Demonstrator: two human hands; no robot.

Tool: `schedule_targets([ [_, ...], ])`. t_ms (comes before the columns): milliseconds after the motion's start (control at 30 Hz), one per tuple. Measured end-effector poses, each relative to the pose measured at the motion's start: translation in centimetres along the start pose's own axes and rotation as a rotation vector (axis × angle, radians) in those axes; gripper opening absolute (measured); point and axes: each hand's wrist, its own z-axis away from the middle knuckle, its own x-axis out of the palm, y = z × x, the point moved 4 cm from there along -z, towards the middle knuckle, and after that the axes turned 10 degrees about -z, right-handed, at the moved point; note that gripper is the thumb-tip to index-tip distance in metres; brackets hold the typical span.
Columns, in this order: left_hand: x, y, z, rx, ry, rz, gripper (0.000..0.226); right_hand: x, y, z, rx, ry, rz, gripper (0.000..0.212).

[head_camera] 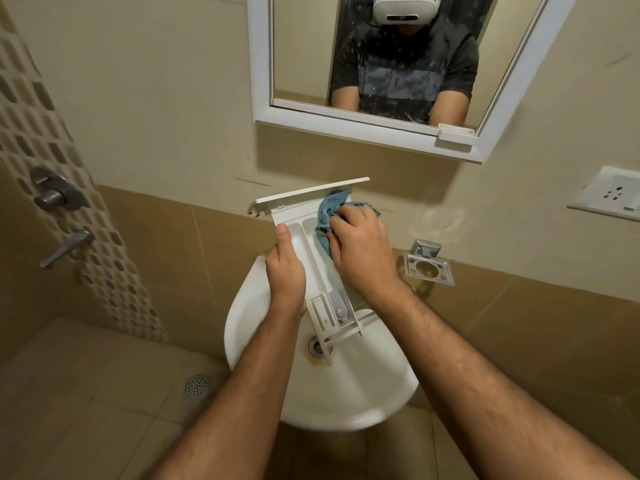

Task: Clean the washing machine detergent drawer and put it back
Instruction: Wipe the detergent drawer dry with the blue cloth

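We hold the detergent drawer [304, 237] out over the white sink [249, 306], its front panel at the far end near the wall and its open rear end hanging near us above the drain [317, 346]. Our left hand [285, 268] grips the drawer's left wall, thumb pressed on the rim and fingers wrapped underneath out of sight. Our right hand [360, 247] is closed around a bunched blue cloth [329, 213], pushing it into the right-hand compartment at the far end. We judge the wiping to be under way, with the near compartments and the grey siphon cap [338, 304] not yet reached by the cloth. The main risk from here is the one-sided hold: pressing hard with the cloth on the far right could twist the drawer out of our left hand and drop it into the basin, cracking a thin plastic rib. The cloth could also snag on the siphon cap and pull it loose toward the drain
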Motion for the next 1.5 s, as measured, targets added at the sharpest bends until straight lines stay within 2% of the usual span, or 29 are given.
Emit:
schedule_targets([
  [100, -0.2, 0.4, -0.3, 0.006, -0.001, -0.004, 0.059, -0.4, 0.1, 0.4, -0.002, -0.106, 0.076, 0.046],
  [200, -0.1, 0.3, -0.6, 0.025, -0.015, -0.073, 0.047, -1.3, 0.3, 0.8, 0.034, -0.114, -0.121, 0.059],
  [267, 0.0, 0.4, -0.6, 0.021, -0.025, -0.048, 0.053, -1.7, 0.5, 1.0, 0.031, -0.075, -0.141, 0.055],
  [333, -0.1, 0.5, -0.5, 0.008, -0.015, -0.014, 0.063, -1.6, 0.8, 1.3, 0.017, -0.053, -0.047, 0.044],
  [400, 0.0, 0.4, -0.7, -0.003, -0.022, -0.014, 0.065, -1.5, 1.1, 1.5, 0.025, -0.015, 0.006, 0.026],
  [467, 0.2, 0.2, -0.8, -0.007, -0.044, -0.034, 0.059, -1.6, 1.3, 1.4, 0.044, 0.046, 0.011, 0.018],
  [567, 0.7, 0.4, -0.5, 0.023, -0.055, -0.073, 0.048, -1.7, 1.1, 0.4, 0.059, 0.055, 0.040, 0.016],
  [700, 0.8, 0.4, -0.3, 0.020, -0.072, -0.074, 0.055, -1.4, 1.1, -1.1, 0.074, 0.032, 0.121, 0.015],
  [933, 0.1, 0.3, -0.7, 0.008, -0.063, -0.093, 0.051, 0.1, 0.4, -1.2, 0.038, -0.130, 0.192, 0.018],
  [1200, -0.9, 0.9, -1.3, 0.098, -0.003, -0.071, 0.049, 0.8, -0.7, -1.0, 0.043, -0.312, 0.194, 0.030],
  [1367, -0.9, 0.9, -0.8, 0.109, -0.009, -0.043, 0.048, 0.8, -0.6, -0.6, 0.079, -0.308, 0.149, 0.032],
  [1500, -1.0, 0.6, -0.6, 0.088, -0.006, -0.019, 0.049, 1.0, -0.4, 0.2, 0.070, -0.284, 0.136, 0.023],
])
